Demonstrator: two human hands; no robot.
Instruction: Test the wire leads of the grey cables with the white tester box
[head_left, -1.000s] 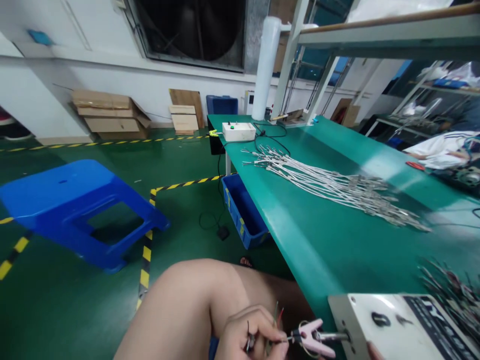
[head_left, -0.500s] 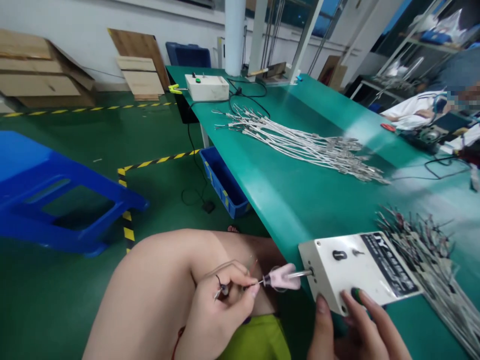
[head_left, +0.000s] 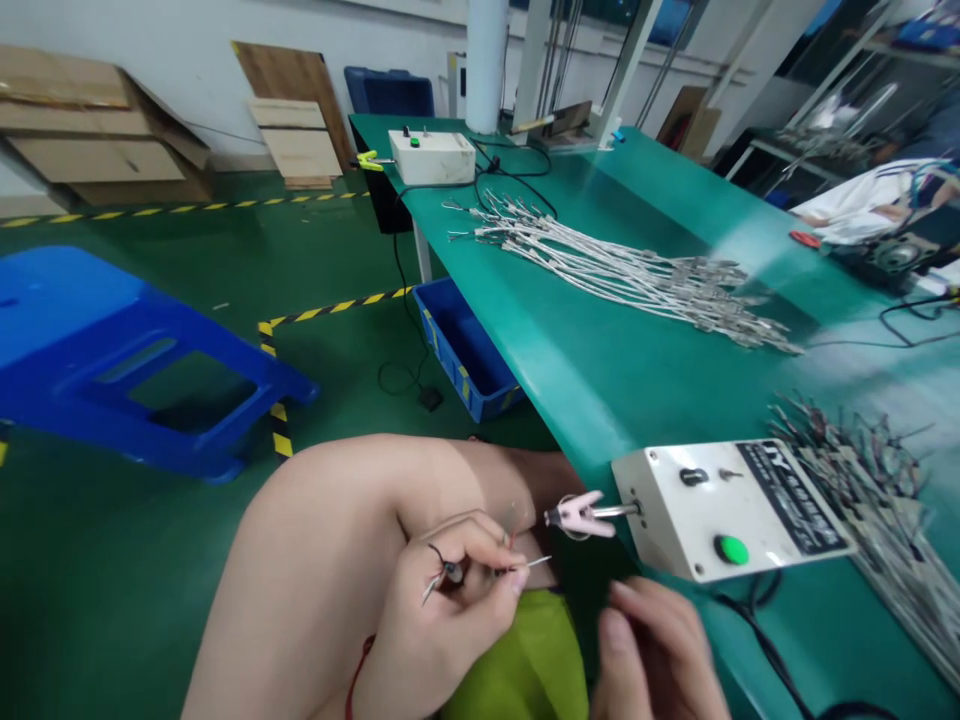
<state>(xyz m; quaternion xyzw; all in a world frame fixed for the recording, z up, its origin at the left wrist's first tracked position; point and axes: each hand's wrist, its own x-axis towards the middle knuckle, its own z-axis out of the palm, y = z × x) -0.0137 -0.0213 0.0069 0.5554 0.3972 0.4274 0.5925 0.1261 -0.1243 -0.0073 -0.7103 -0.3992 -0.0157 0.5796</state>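
Note:
My left hand [head_left: 457, 590] pinches a thin cable with fine wires [head_left: 536, 562], its bare tip pointing right; dark and pale ends stick out between the fingers. To the right, my right hand [head_left: 652, 650] hovers below the white control box [head_left: 705, 510], thumb and fingertips apart with nothing seen between them. From the box's left side a metal shaft carries a pink clip [head_left: 585, 514], which is separate from the wire tip. The box has a green button, a black knob and a small switch.
White cables [head_left: 630, 270] lie across the green table [head_left: 570, 340], with another bundle [head_left: 885, 510] right of the box. A second white box [head_left: 431, 158] stands at the far end. Below are a blue bin [head_left: 469, 350] and a blue stool [head_left: 135, 350]. A person sits far right.
My right hand has left the box and its green button and come down to the left. The wire tip in my left hand has come away from the pink clip. The view has shifted slightly.

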